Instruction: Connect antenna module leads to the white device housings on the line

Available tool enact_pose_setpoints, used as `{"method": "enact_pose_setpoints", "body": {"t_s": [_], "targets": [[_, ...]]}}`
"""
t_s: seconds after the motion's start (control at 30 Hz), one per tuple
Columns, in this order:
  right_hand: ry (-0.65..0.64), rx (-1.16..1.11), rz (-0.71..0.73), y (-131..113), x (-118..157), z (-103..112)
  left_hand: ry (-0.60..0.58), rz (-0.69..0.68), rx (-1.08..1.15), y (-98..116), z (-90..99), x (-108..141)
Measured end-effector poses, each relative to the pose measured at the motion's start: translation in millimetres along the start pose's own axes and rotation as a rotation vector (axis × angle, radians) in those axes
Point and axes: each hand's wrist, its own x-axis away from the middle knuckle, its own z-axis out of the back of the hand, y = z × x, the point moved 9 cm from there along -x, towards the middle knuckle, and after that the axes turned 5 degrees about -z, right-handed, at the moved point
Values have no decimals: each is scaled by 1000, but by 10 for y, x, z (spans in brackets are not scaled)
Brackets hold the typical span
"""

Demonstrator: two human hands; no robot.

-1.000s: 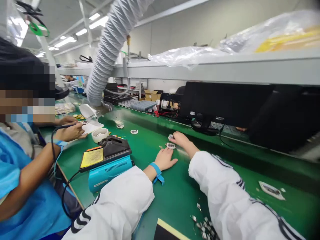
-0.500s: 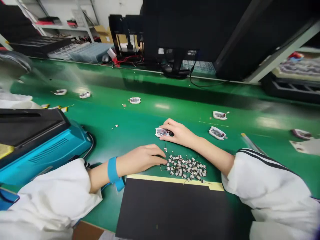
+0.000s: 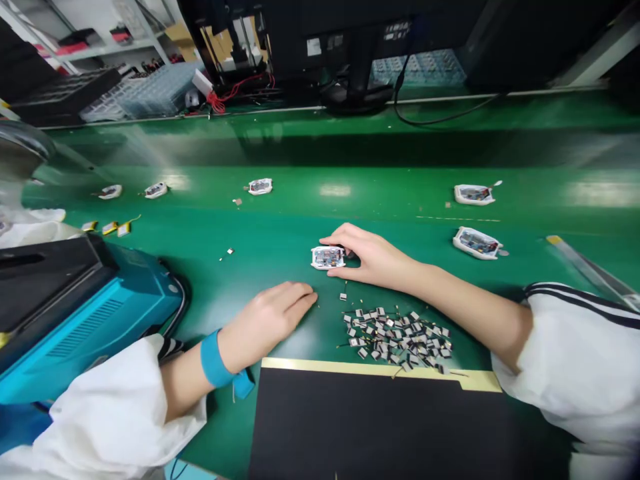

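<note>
My right hand [image 3: 375, 259] has thumb and fingers closed around the right end of a small white housing [image 3: 327, 257], whose circuit board faces up on the green bench. Below and left of it, my left hand [image 3: 275, 308] hovers low over or rests on the bench, fingers drawn together. Whatever sits between those fingertips is hidden. A blue strap [image 3: 215, 360] circles the left wrist. Right of that hand lies a heap of small silvery parts with short dark leads [image 3: 397, 337]. One single part [image 3: 343, 296] lies apart, just under the housing.
More white housings with boards [image 3: 475, 195] lie across the bench. A black mat [image 3: 375, 423] with a yellow edge is in front. At left stands a blue and black machine [image 3: 125, 293], with yellow-taped pieces [image 3: 110, 228] behind it. Tweezers [image 3: 595, 270] lie right; a monitor stand [image 3: 357, 93] is behind.
My left hand has drawn back left from the heap of small parts, its fingers now closer together. My right hand still holds the housing. The camera view has shifted.
</note>
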Motion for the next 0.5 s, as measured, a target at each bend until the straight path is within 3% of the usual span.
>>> {"method": "enact_pose_setpoints", "body": {"t_s": [0.1,0.37,0.5], "targets": [[-10,-14,-2,3,-7,-5,-116,-61,-131,129,-26,8],[5,-19,9,1,12,21,-71,35,-152,55,44,43],[1,-24,0,14,0,10,-133,34,-142,77,10,41]]}}
